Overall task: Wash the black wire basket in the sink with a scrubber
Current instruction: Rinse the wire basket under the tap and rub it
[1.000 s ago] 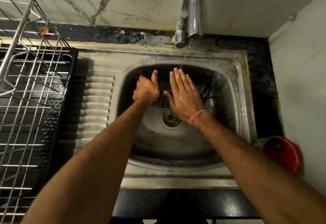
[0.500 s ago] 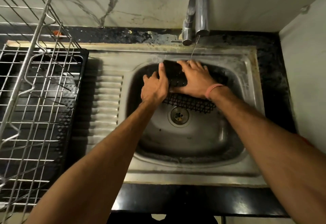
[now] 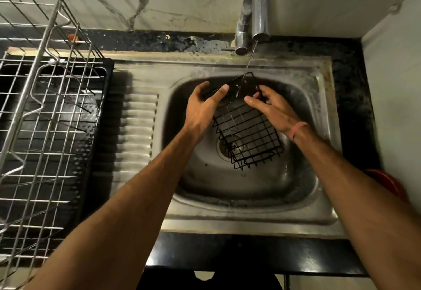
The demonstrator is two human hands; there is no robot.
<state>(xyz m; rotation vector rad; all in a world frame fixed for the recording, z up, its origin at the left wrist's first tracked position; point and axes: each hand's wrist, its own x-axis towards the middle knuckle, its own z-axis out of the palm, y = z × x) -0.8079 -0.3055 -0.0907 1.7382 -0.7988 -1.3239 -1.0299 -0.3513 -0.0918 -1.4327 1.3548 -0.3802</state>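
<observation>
Both hands have lifted the black wire basket (image 3: pixel 247 127) off the back of the basin since the earlier frame, where it lay low under flat palms; it now hangs tilted over the drain (image 3: pixel 231 146), solid back plate uppermost and mesh end sloping down toward the person.

The left hand (image 3: pixel 202 107) grips the upper left corner of the plate, thumb laid across its face and fingers curled behind. The right hand (image 3: pixel 272 107) holds the upper right edge more loosely, thumb stretched toward the plate and fingers wrapped round the wire rim behind it. A pink band sits on the right wrist.

The hold looks chosen for rinsing. A thin stream from the tap (image 3: pixel 258 6) lands on the plate's top, so water can run down the tilted mesh and fall straight into the sink (image 3: pixel 319 130) rather than onto the table. Gripping only the top edge leaves the whole grid free to drain.

No scrubber shows in either hand or anywhere in the basin, so I judge this a wetting or rinsing step, with scrubbing not under way here.

On the left, a steel dish rack (image 3: pixel 41 107) stands on a black tray beside the ribbed drainboard. A red container (image 3: pixel 387 182) peeks out behind the right forearm.
</observation>
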